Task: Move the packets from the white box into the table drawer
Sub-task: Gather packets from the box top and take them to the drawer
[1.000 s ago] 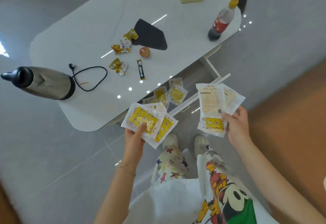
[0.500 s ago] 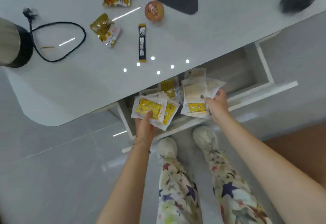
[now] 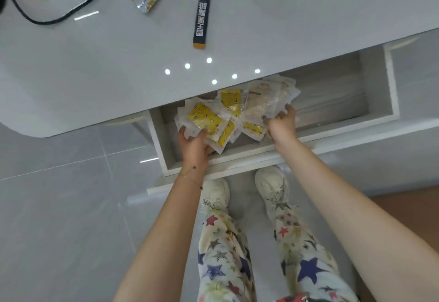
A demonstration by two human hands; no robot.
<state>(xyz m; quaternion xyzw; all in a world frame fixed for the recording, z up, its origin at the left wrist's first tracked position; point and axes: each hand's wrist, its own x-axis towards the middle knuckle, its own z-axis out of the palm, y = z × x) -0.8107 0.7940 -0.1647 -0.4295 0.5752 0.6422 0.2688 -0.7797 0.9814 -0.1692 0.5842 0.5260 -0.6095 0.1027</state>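
Holding two bundles over the open drawer, you keep your hands apart, each clamped on its own share. Your left hand pinches the yellow-printed packets by their near edges at the drawer's left end. Your right hand grips the paler packets just beside them, toward the drawer's middle. Gripping the near edges probably lets the far ends pass under the table edge overhanging the drawer's back. Whether either bundle touches the drawer floor cannot be told.
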